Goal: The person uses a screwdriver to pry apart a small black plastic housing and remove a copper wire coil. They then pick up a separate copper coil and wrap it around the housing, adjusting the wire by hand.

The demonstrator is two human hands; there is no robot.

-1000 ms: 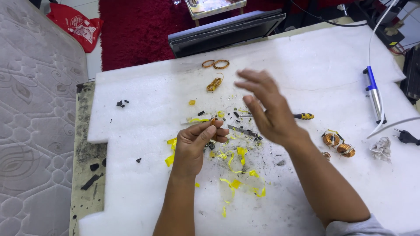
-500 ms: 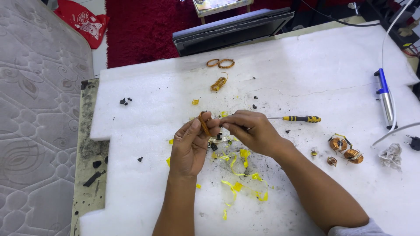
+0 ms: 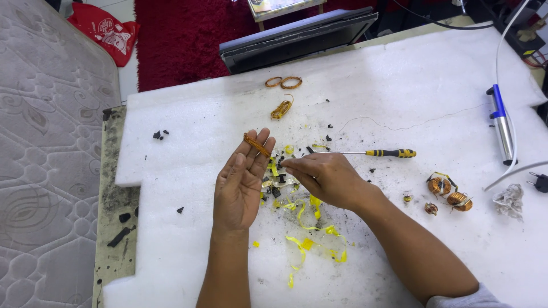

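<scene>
While L hand [image 3: 241, 183] lies spread under copper coil [image 3: 256, 145], R hand [image 3: 321, 174] pinches scrap; red bag [image 3: 105, 31] top-left.

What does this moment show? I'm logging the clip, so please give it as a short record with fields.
surface: white foam sheet
left hand: left hand open, palm up, copper wire coil lying across the fingers
right hand: right hand low over the sheet, fingertips pinched among yellow tape scraps
tool: screwdriver, just beyond the right hand
other parts: two wound toroid coils at right; two copper rings at far edge
</scene>
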